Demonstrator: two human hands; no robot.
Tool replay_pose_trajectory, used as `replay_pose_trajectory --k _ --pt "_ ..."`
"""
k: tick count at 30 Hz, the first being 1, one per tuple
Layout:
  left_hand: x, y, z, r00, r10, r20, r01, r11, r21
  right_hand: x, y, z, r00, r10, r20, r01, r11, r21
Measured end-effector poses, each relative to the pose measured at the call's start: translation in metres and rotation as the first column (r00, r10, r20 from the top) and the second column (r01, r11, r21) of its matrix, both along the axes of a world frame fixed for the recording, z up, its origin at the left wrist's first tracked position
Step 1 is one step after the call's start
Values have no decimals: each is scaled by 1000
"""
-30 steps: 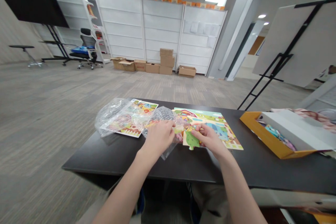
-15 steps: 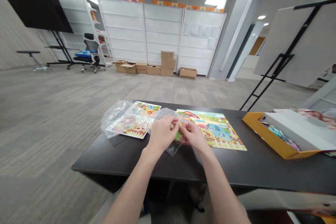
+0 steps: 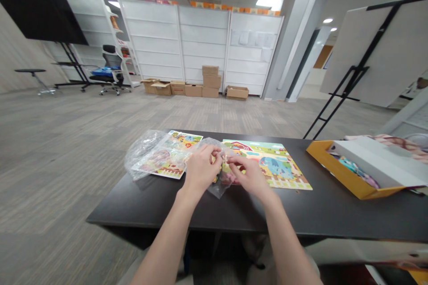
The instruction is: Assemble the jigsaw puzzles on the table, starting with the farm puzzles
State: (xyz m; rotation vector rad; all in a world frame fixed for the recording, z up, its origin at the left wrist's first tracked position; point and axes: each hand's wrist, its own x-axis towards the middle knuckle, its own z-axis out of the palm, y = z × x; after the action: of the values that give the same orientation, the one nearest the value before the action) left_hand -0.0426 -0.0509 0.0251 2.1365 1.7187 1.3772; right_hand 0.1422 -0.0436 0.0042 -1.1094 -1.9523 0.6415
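Observation:
My left hand (image 3: 202, 164) is closed on the top of a clear plastic bag (image 3: 218, 188) at the middle of the dark table (image 3: 234, 213). Colourful pieces show faintly through the film. Beside it, my right hand (image 3: 249, 173) has thumb and forefinger close together at the bag's right side; what they pinch is too small to make out. A farm picture board (image 3: 276, 167) lies flat behind and right of my right hand. Left of my left hand, a smaller picture sheet (image 3: 170, 170) lies partly under crumpled clear plastic (image 3: 142, 153).
An orange and white box (image 3: 351, 182) with colourful contents stands open on the table's right, a checked cloth (image 3: 389, 142) behind it. Past the table are cardboard boxes (image 3: 210, 81), an office chair (image 3: 112, 69) and a board on a stand (image 3: 351, 80).
My hands have moved slightly apart, my right hand shifting right from the bag's top. More of the bag shows between them. The whole view has shifted a little.

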Motion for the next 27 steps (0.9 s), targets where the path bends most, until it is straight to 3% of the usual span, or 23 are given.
replay_pose_trajectory --k 2,5,8,13,22,27 --pt "0 0 0 1000 15 -3 -15 1000 -1 22 5 -3 973 -199 117 197 980 32" --pt "0 1 -1 1000 17 -16 -17 1000 1 51 9 -13 822 -422 381 409 905 119" --pt "1 1 -2 999 18 -46 -18 1000 1 64 9 -22 682 -438 585 468 877 111" --pt "4 1 -1 996 34 -87 -34 999 2 67 5 -18 591 -424 687 528 846 68" --pt "9 4 -1 993 32 -114 -32 999 0 104 -2 -21 578 -469 668 543 832 114" --pt "8 6 0 995 20 -101 -22 1000 -19 73 40 0 696 -366 618 390 915 103"
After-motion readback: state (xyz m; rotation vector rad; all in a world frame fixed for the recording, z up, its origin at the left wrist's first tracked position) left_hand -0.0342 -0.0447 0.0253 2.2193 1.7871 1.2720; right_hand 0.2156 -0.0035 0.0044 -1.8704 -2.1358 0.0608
